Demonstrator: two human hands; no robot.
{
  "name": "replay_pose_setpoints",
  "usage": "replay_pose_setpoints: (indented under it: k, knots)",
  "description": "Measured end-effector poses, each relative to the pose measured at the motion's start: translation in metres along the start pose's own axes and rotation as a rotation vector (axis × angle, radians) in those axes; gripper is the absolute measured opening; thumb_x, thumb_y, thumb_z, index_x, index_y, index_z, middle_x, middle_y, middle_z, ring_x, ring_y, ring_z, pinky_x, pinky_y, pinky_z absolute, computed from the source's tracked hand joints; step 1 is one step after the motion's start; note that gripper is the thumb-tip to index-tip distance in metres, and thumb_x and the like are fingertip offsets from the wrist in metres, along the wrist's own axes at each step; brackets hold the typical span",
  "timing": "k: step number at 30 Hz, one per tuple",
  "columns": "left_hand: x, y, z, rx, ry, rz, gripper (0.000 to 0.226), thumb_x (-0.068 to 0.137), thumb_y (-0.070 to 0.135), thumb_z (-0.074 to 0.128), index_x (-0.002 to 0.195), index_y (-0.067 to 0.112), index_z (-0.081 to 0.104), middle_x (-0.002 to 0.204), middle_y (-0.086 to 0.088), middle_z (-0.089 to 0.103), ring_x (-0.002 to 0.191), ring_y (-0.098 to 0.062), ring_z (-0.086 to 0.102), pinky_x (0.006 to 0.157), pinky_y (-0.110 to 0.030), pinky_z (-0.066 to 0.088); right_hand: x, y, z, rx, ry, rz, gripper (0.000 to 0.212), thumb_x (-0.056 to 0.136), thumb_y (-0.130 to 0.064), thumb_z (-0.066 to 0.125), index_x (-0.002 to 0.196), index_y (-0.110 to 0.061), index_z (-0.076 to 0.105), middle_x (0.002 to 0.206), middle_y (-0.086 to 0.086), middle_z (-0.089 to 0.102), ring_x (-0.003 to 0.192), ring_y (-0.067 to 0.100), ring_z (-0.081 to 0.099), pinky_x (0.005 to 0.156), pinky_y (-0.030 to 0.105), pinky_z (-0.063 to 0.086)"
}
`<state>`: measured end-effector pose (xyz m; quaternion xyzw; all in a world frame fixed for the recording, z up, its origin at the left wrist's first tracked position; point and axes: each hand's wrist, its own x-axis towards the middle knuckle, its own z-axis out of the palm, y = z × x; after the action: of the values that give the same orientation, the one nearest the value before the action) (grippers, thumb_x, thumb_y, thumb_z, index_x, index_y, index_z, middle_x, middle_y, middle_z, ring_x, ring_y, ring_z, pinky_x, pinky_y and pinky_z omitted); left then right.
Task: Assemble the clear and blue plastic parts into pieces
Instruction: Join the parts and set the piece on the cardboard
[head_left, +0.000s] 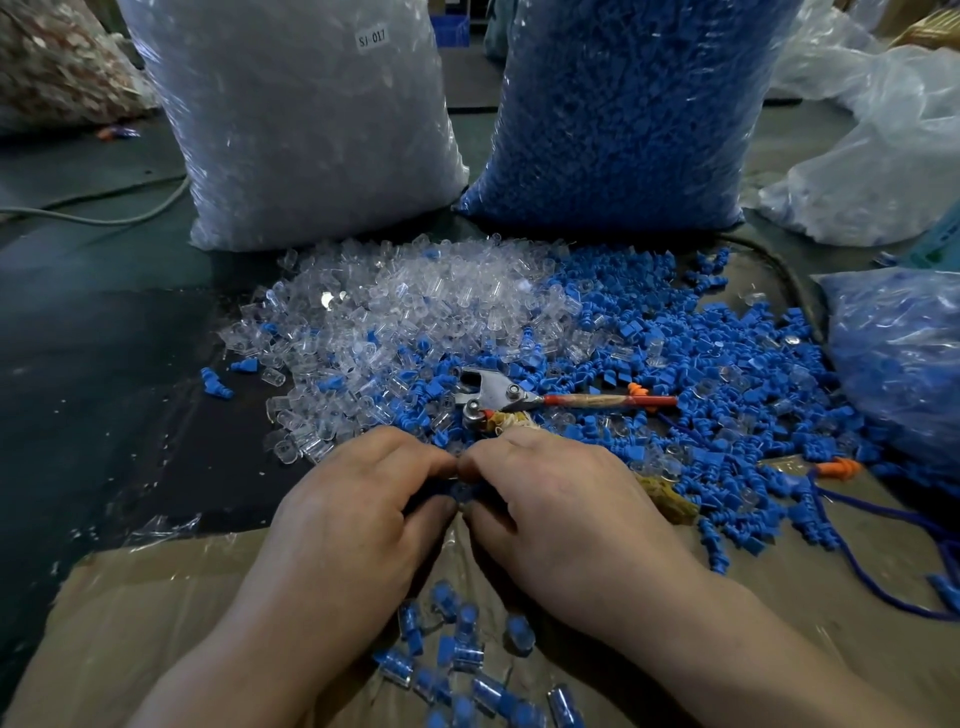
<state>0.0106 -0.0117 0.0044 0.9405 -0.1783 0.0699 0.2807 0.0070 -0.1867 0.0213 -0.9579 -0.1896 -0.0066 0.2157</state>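
Behind the work area on the dark table (93, 312) stand two tall film sacks side by side. The left sack (306, 119), labelled SJ-017, is packed with clear parts. The right sack (634, 114) is packed with blue ones. A smaller film bag (904, 364) at the right edge holds blue pieces, blurred through its wrinkled skin.

In front of the sacks the stock lies loose. A heap of clear parts (415, 306), glassy little tubes, merges on its right with a spread of blue parts (727, 374), which are matte and ribbed. A metal-headed tool (498, 400) with a red handle rests on the heaps. Its other handle, wrapped in yellowish twine, runs under the right hand.

The left grip (358, 499) and the right grip (561, 499) meet knuckle to knuckle just before the heaps. Both are clenched, with fingers curled inward and thumbs tucked below. Between the fingertips they pinch a small blue part (462, 491). Whether a clear piece sits with it is hidden by the fingers.

Nearer the person, on creased brown cardboard (156, 623) between the forearms, lie the assembled pieces (457, 654), clear sleeves with blue cores. A blue cord (857, 561) trails over the cardboard on the right.
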Motion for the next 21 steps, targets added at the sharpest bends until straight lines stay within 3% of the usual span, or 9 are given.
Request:
replay_pose_setpoints:
  k: [5, 9, 10, 12, 14, 15, 17, 19, 21]
  knots:
    - [0.000, -0.002, 0.004, 0.009, 0.119, 0.027, 0.018, 0.094, 0.033, 0.059, 0.101, 0.030, 0.075, 0.093, 0.021, 0.062, 0.085, -0.003, 0.061, 0.073, -0.025, 0.053, 0.000, 0.002, 0.002, 0.188, 0.081, 0.047, 0.010, 0.095, -0.035, 0.053, 0.104, -0.034, 0.058, 0.100, -0.015, 0.056, 0.093, 0.004, 0.051, 0.083, 0.029, 0.045]
    - [-0.003, 0.002, 0.002, -0.158, 0.260, -0.087, 0.018, 0.090, 0.047, 0.057, 0.093, 0.038, 0.071, 0.086, 0.022, 0.068, 0.083, 0.006, 0.064, 0.069, -0.005, 0.049, -0.001, 0.004, 0.002, 0.449, 0.159, 0.173, 0.015, 0.090, -0.030, 0.067, 0.102, -0.038, 0.064, 0.093, -0.019, 0.061, 0.092, -0.006, 0.055, 0.080, 0.011, 0.044]
    - [-0.003, 0.003, 0.001, -0.281, 0.313, -0.174, 0.014, 0.085, 0.048, 0.061, 0.091, 0.039, 0.070, 0.087, 0.022, 0.070, 0.079, 0.007, 0.066, 0.064, -0.004, 0.050, -0.002, 0.004, 0.000, 0.575, 0.145, 0.231, 0.018, 0.089, -0.029, 0.069, 0.102, -0.041, 0.065, 0.092, -0.018, 0.065, 0.088, -0.005, 0.060, 0.079, 0.013, 0.049]
    - [-0.004, -0.001, -0.001, -0.590, 0.373, -0.306, 0.008, 0.089, 0.029, 0.066, 0.087, 0.037, 0.068, 0.088, 0.013, 0.075, 0.074, -0.005, 0.073, 0.055, -0.011, 0.054, -0.003, 0.003, -0.004, 0.937, 0.080, 0.335, 0.021, 0.089, -0.020, 0.070, 0.096, -0.040, 0.069, 0.084, -0.004, 0.072, 0.075, 0.011, 0.070, 0.074, 0.034, 0.061]
    - [-0.006, -0.009, -0.005, -0.771, 0.365, -0.340, 0.021, 0.093, 0.013, 0.062, 0.083, 0.030, 0.068, 0.089, -0.001, 0.077, 0.074, -0.018, 0.075, 0.054, -0.020, 0.056, -0.004, 0.003, -0.007, 1.253, 0.064, 0.397, 0.015, 0.088, -0.009, 0.068, 0.087, -0.023, 0.072, 0.079, 0.014, 0.072, 0.070, 0.027, 0.070, 0.070, 0.056, 0.059]
    - [-0.006, -0.011, -0.007, -0.835, 0.353, -0.354, 0.020, 0.092, 0.011, 0.063, 0.081, 0.027, 0.068, 0.088, -0.005, 0.077, 0.074, -0.021, 0.075, 0.055, -0.024, 0.057, -0.005, 0.004, -0.007, 1.343, 0.077, 0.408, 0.013, 0.088, -0.005, 0.068, 0.085, -0.017, 0.072, 0.081, 0.019, 0.071, 0.070, 0.028, 0.070, 0.071, 0.060, 0.058]
    - [-0.006, -0.012, -0.011, -0.970, 0.305, -0.362, 0.008, 0.079, 0.016, 0.073, 0.077, 0.023, 0.070, 0.084, -0.009, 0.075, 0.070, -0.022, 0.073, 0.059, -0.029, 0.057, -0.005, 0.006, -0.006, 1.443, 0.085, 0.420, 0.010, 0.088, -0.003, 0.067, 0.087, -0.012, 0.072, 0.085, 0.022, 0.071, 0.074, 0.029, 0.071, 0.072, 0.061, 0.057]
    - [-0.007, -0.013, -0.011, -1.015, 0.250, -0.374, 0.024, 0.058, 0.022, 0.088, 0.075, 0.021, 0.071, 0.078, -0.008, 0.072, 0.065, -0.020, 0.071, 0.058, -0.029, 0.057, -0.006, 0.007, -0.004, 1.500, 0.081, 0.425, 0.011, 0.088, -0.003, 0.066, 0.088, -0.012, 0.072, 0.087, 0.022, 0.072, 0.077, 0.030, 0.072, 0.074, 0.059, 0.058]
    - [-0.007, -0.009, -0.010, -1.012, 0.224, -0.395, 0.031, 0.047, 0.028, 0.085, 0.074, 0.020, 0.071, 0.074, -0.007, 0.071, 0.061, -0.019, 0.069, 0.055, -0.026, 0.056, -0.006, 0.008, -0.004, 1.488, 0.084, 0.416, 0.013, 0.089, -0.003, 0.065, 0.089, -0.013, 0.072, 0.087, 0.020, 0.073, 0.079, 0.029, 0.072, 0.073, 0.057, 0.058]
